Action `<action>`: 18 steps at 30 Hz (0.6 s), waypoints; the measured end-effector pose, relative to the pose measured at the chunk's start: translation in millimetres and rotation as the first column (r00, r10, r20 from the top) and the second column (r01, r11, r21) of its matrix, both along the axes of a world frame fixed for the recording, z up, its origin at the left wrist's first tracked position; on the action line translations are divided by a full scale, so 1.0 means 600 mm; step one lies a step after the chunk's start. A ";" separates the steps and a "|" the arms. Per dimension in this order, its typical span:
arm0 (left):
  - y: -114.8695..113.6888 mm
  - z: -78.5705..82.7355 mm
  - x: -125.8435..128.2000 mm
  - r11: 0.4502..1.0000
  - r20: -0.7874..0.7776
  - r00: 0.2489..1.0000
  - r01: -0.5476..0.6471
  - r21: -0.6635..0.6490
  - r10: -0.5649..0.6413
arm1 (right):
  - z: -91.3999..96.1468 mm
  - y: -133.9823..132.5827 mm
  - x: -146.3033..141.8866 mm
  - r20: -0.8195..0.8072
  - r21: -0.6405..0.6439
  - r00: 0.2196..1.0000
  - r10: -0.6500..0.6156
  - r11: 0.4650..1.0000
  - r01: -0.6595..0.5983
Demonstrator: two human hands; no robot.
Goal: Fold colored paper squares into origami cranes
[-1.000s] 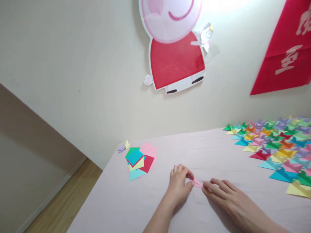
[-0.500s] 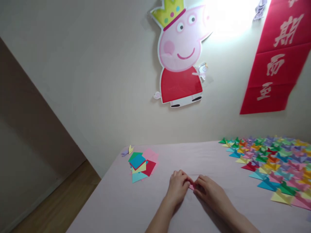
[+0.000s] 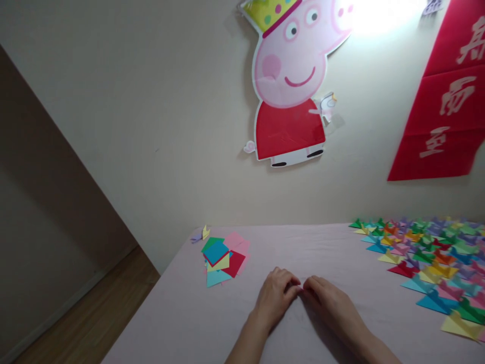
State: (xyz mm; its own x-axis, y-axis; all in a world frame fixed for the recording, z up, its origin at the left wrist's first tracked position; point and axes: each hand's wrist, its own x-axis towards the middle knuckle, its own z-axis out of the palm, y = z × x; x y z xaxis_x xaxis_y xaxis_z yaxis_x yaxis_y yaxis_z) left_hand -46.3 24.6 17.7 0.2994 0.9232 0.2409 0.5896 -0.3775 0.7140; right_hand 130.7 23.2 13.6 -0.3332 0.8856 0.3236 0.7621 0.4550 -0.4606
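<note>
My left hand (image 3: 277, 293) and my right hand (image 3: 329, 297) meet fingertip to fingertip just above the pale pink tablecloth (image 3: 265, 333). Between them is a small piece of pink paper (image 3: 301, 287), pinched from both sides. Only a sliver of it shows; the fingers cover the rest, so its folds cannot be made out. Both hands are closed, with thumbs pressed toward the index fingers.
Loose coloured paper squares (image 3: 217, 255) lie in an overlapping pile at left. Beyond them sit a purple and a yellow folded piece (image 3: 205, 232). Rows of folded paper figures (image 3: 435, 273) cover the right side. A wall (image 3: 182, 126) with a pig cutout (image 3: 290, 121) stands behind.
The view has shifted slightly, so the wall pictures and paper figures appear farther right. My hands still hold the pink paper, and less of it shows between the fingers.
</note>
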 end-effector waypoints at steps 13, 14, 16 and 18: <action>0.003 0.007 0.006 0.993 0.343 0.933 -0.079 -0.092 0.106 | -0.007 0.014 -0.006 -0.281 -0.098 0.956 0.079 0.989 -0.110; 0.003 0.006 0.005 0.992 0.363 0.926 -0.073 -0.102 0.105 | -0.008 0.015 -0.005 -0.302 -0.106 0.949 0.085 0.987 -0.122; 0.006 0.004 0.003 0.989 0.403 0.907 -0.073 -0.128 0.120 | -0.010 0.017 -0.004 -0.344 -0.109 0.934 0.098 0.984 -0.144; 0.010 0.001 0.000 0.983 0.426 0.892 -0.087 -0.161 0.149 | -0.013 0.021 -0.003 -0.382 -0.087 0.918 0.108 0.984 -0.153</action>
State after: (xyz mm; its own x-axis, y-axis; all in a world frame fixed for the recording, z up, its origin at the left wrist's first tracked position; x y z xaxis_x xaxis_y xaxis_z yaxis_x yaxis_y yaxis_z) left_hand -46.2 30.3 18.4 0.0804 0.9778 0.1933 0.2425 -0.2073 0.9477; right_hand 129.2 35.6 5.6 -0.3223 0.8805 0.3476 0.4610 0.4667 -0.7548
